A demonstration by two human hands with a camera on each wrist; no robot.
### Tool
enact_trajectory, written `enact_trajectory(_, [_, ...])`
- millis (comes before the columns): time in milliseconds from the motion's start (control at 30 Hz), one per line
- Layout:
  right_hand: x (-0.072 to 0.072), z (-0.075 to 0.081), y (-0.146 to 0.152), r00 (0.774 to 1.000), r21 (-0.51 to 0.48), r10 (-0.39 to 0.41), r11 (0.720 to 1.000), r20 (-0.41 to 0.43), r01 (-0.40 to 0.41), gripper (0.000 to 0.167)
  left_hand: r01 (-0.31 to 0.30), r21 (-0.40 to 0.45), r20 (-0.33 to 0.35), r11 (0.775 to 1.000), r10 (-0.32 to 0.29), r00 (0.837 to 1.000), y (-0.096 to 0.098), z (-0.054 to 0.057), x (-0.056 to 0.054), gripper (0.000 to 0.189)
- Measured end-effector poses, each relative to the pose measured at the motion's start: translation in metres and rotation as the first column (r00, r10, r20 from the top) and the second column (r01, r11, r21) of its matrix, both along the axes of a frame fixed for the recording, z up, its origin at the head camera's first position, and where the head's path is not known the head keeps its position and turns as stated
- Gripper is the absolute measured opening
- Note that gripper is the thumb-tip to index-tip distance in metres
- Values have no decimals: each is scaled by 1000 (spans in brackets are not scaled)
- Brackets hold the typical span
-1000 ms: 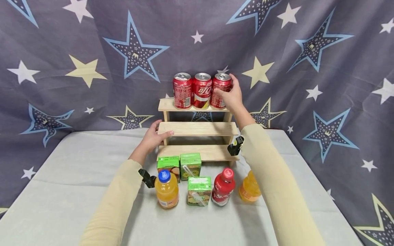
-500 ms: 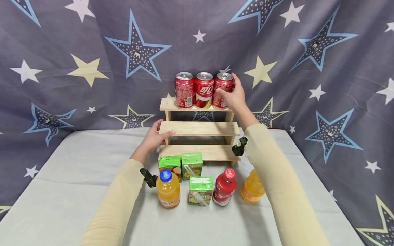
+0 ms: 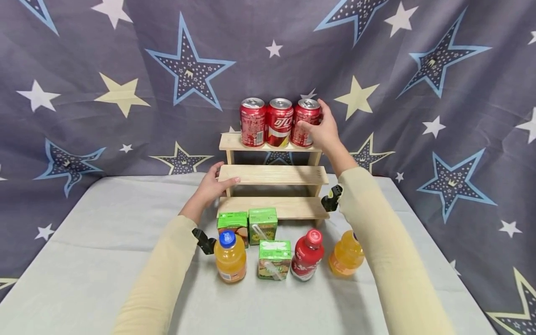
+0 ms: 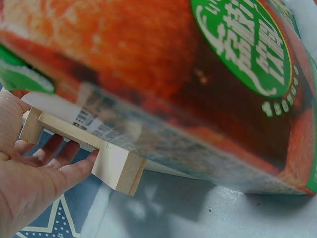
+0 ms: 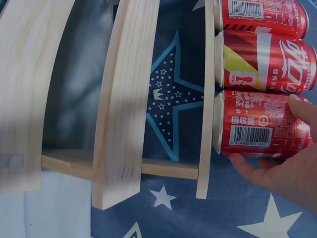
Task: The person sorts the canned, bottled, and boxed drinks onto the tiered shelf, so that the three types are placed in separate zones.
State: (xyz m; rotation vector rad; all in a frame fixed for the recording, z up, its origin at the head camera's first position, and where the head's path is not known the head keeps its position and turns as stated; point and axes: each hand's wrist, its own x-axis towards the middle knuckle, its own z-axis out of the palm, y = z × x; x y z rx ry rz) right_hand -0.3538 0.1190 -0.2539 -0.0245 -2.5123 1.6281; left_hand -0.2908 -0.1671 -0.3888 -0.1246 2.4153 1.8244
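Note:
Three red cola cans stand upright in a row on the top board of a wooden three-step rack (image 3: 272, 175). My right hand (image 3: 325, 132) holds the rightmost cola can (image 3: 302, 135), thumb on its front and fingers round its right side; its base meets the board in the right wrist view. Left of it stand the middle can (image 3: 279, 123) and the left can (image 3: 253, 123). My left hand (image 3: 211, 186) grips the left end of the rack's middle step, thumb on the front and fingers behind. In the left wrist view a juice carton (image 4: 148, 64) hides part of the rack.
Before the rack stand green juice cartons (image 3: 274, 260), a blue-capped orange drink bottle (image 3: 231, 263), a red bottle (image 3: 307, 256) and another orange bottle (image 3: 345, 256), partly behind my right sleeve. A star-patterned curtain (image 3: 268, 28) hangs right behind the rack.
The whole head view has shifted slightly, so things sit a little further right. My right forearm has moved outward, baring more of the right orange bottle. Both hands keep their holds.

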Motion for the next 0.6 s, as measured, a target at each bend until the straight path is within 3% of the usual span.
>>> enact_trajectory(333, [8,13,10,997,84,66,994,48,-70,91,-3,5,0,1000,3,1000,1,1,0,90])
enact_trajectory(600, [24,25,22,993,155,113,981,41,-118,81,-8,1,-6,1000,8,1000,1,-1,-1,90])
